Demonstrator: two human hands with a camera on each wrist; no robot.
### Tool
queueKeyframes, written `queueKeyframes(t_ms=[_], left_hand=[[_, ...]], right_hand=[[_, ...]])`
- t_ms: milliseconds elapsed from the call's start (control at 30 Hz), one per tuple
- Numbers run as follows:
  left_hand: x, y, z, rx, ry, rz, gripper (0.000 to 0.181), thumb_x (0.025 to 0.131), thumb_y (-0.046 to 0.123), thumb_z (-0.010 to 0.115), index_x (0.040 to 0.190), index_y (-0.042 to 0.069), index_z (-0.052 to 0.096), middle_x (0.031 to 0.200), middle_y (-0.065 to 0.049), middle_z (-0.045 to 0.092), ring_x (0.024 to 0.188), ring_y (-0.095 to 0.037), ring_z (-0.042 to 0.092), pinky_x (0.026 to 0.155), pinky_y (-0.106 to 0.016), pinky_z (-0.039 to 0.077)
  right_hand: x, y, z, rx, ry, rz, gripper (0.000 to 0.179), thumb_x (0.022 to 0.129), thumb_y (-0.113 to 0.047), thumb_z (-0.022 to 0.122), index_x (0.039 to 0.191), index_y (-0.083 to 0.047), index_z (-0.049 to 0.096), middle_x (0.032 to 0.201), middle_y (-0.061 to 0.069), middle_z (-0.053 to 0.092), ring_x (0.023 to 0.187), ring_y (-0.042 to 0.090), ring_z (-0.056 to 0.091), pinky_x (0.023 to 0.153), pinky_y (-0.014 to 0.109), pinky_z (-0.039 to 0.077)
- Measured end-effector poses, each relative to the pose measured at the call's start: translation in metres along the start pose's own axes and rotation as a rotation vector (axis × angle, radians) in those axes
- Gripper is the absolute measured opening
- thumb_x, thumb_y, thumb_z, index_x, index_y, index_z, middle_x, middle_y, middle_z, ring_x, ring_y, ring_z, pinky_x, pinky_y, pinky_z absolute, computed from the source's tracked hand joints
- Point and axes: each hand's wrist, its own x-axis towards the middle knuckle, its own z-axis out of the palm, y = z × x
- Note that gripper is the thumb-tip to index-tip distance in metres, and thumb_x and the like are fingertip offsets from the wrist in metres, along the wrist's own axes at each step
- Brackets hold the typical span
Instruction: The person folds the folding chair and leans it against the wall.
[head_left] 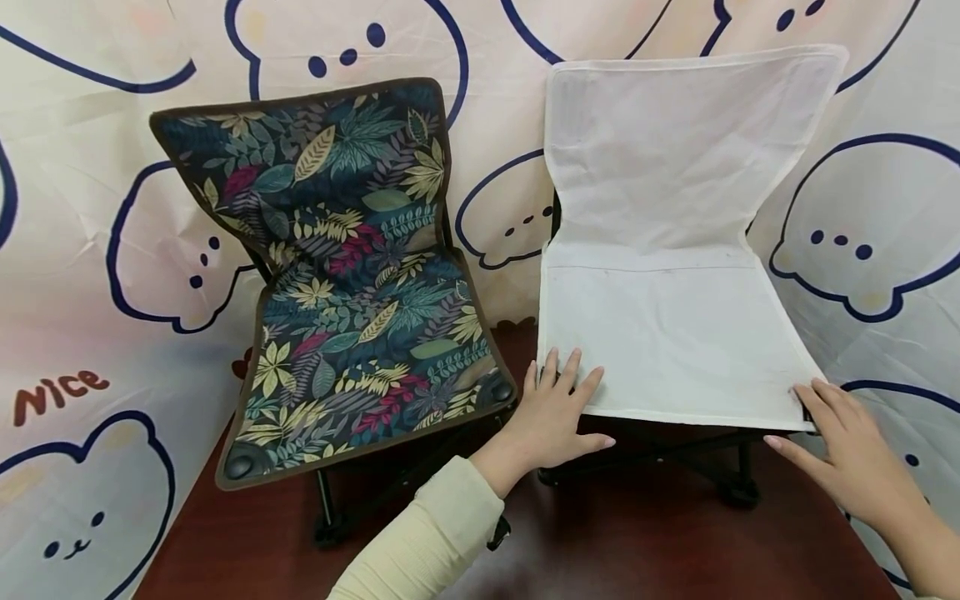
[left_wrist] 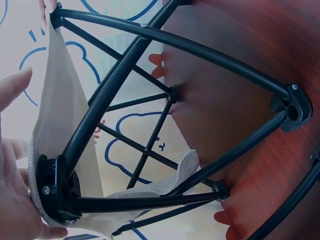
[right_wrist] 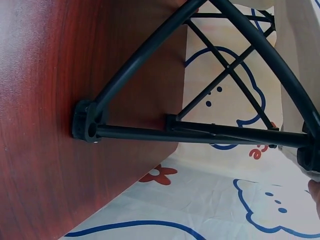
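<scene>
A folding chair with a white fabric seat and back [head_left: 667,333] stands on the right in the head view. My left hand [head_left: 551,421] rests with spread fingers on its front left seat corner, the thumb held away from the edge. At the front right corner lies my right hand [head_left: 855,450], its fingers touching the fabric edge and the thumb apart. In the left wrist view, black frame tubes [left_wrist: 200,47] cross beneath the seat and meet a black corner bracket [left_wrist: 57,190] beside the left hand. The right wrist view shows more dark tubes [right_wrist: 150,50] and only a bit of finger.
Left of the white chair stands a second folding chair with dark leaf-patterned fabric [head_left: 367,317]. Both chairs are on a reddish-brown wooden table [head_left: 600,542]. A pale cloth with cartoon outlines [head_left: 75,250] hangs behind and around them.
</scene>
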Motion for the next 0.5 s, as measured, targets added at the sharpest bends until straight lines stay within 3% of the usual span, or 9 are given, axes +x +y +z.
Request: queueKeyframes(t_ms=[233,500], left_hand=[[-0.0022,-0.0025,0.0018,0.020,0.035,0.006,0.069,0.081,0.052,0.048,0.137,0.018,0.027,0.143,-0.011,0.010,0.128,-0.032,-0.001,0.101,-0.048,0.007],[-0.0052,-0.0079,0.0052,0.039,0.056,0.024,0.063,0.082,0.046,0.052,0.134,0.017,0.032,0.142,-0.009,0.013,0.129,-0.027,0.003,0.102,-0.044,0.007]], right_hand=[[-0.0014,0.0015,0.0044,-0.022,0.077,-0.024,0.074,0.078,-0.031,0.062,0.127,0.013,0.028,0.128,0.036,0.021,0.122,0.046,0.009,0.097,0.056,0.003],[-0.0031,0.0022,0.0090,-0.015,0.160,-0.053,0.066,0.075,-0.017,0.066,0.126,0.010,0.033,0.127,0.034,0.026,0.121,0.044,0.015,0.097,0.055,0.009]])
